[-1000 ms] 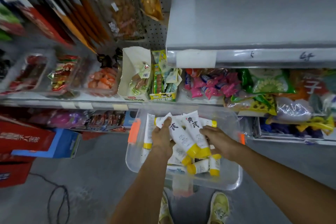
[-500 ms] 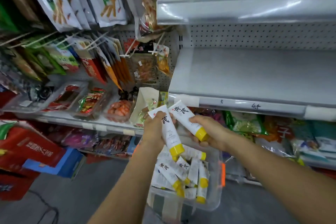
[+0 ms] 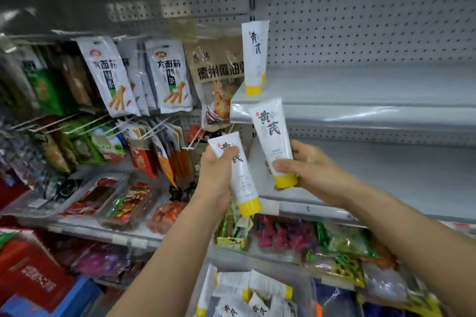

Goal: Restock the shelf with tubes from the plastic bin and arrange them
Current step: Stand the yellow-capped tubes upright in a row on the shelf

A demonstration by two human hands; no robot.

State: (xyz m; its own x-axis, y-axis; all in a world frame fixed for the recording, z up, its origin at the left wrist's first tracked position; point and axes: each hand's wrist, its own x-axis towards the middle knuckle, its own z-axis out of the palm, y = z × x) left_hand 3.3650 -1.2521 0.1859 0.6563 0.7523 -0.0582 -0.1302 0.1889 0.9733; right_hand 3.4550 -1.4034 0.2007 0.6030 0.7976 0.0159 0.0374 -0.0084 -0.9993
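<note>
My left hand (image 3: 215,175) grips a white tube with a yellow cap (image 3: 240,183), cap pointing down. My right hand (image 3: 306,165) grips a second such tube (image 3: 273,139), held upright just below the upper grey shelf (image 3: 360,100). At that shelf's left end one tube (image 3: 253,59) stands on its yellow cap. Below my arms, the clear plastic bin (image 3: 257,262) holds several more tubes (image 3: 247,293).
Hanging snack bags (image 3: 167,77) fill the pegs on the left, close to the shelf's left end. A second bare grey shelf (image 3: 386,175) lies behind my right hand. Packaged snacks (image 3: 334,242) fill the shelves below. Red and blue boxes (image 3: 38,285) sit at lower left.
Both hands have lifted a tube each out of the bin, up past the lower grey shelf toward the upper one. The view has tilted upward.
</note>
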